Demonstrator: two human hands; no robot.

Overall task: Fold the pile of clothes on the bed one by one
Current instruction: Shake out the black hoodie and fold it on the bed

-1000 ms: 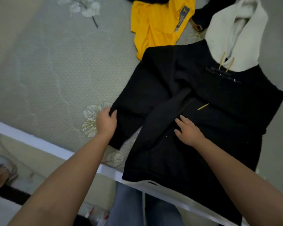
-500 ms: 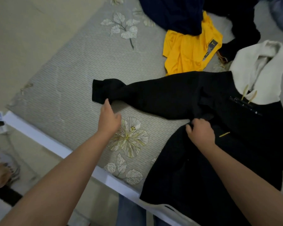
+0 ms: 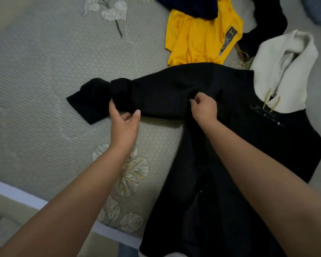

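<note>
We have the black hoodie [image 3: 220, 145] flat on the bed [image 3: 35, 89], its sleeve [image 3: 137, 95] running left from the shoulder. Our left hand [image 3: 124, 125] curls around the bunched sleeve; our right hand [image 3: 204, 108] pinches cloth at the armpit. Bare bed lies left; the yellow shirt [image 3: 198, 38] crowds the far side.

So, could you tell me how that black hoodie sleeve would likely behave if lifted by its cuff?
The sleeve would probably droop limply; it already bunches where the left hand grips it. The thick-looking fabric suggests some weight. It seems unlikely to slip, as the right hand pinches it easily.
</note>
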